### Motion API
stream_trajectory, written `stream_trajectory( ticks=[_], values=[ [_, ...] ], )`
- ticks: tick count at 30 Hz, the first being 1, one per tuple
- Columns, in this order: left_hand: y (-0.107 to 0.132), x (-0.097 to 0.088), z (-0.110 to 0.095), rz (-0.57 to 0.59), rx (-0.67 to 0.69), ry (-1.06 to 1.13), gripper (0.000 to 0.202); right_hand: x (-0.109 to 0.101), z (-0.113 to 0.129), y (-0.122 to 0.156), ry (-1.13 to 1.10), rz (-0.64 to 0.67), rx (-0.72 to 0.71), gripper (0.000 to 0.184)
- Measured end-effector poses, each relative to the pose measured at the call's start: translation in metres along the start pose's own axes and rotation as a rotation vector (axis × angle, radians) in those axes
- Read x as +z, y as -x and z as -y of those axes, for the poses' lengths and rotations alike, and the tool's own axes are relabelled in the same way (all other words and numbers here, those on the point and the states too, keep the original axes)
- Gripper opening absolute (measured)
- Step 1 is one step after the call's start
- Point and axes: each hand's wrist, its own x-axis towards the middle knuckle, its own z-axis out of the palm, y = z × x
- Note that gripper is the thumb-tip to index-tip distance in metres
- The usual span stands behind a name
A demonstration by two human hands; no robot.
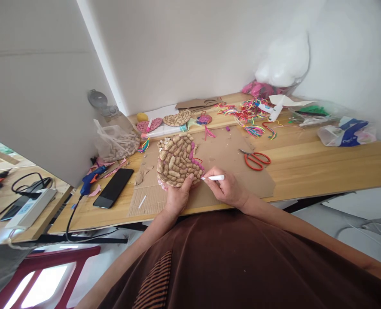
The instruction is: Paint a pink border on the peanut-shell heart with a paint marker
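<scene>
Cord (70, 219) of glue gun (92, 180) hangs over table (95, 218) edge; snag could drag gun off. Phone (113, 188) just beside. Our left hand (178, 198) grips peanut piece (175, 161) by near rim, over cardboard (219, 146); slack thumb could let it slip. Pen (216, 177) pinched in our right hand (227, 187), tip at purple edge; pressing hard, we could crack shells.
</scene>
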Motion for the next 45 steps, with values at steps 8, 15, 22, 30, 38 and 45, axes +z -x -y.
stream_trajectory(
  ticks=[8, 15, 22, 30, 38, 45],
  values=[
    [0.001, 0.001, 0.006, -0.013, -0.100, 0.107, 0.067, 0.003, -0.002, 0.001, 0.007, 0.013, -0.071, 0.007],
    [-0.001, 0.002, 0.008, -0.024, -0.082, 0.092, 0.066, 0.005, -0.004, 0.003, 0.179, 0.037, -0.176, 0.005],
    [0.001, 0.004, 0.009, -0.008, -0.119, 0.137, 0.067, 0.005, -0.005, 0.004, 0.175, 0.076, -0.170, 0.007],
    [0.000, 0.002, 0.005, -0.029, -0.120, 0.105, 0.060, 0.006, -0.002, 0.004, 0.359, 0.012, -0.266, 0.005],
    [0.001, 0.001, -0.004, -0.038, -0.078, 0.029, 0.049, 0.006, -0.001, 0.003, 0.374, 0.052, -0.269, 0.005],
    [0.001, 0.002, 0.000, -0.021, -0.061, 0.058, 0.047, 0.005, -0.001, 0.003, 0.403, -0.007, -0.287, 0.008]
  ],
)
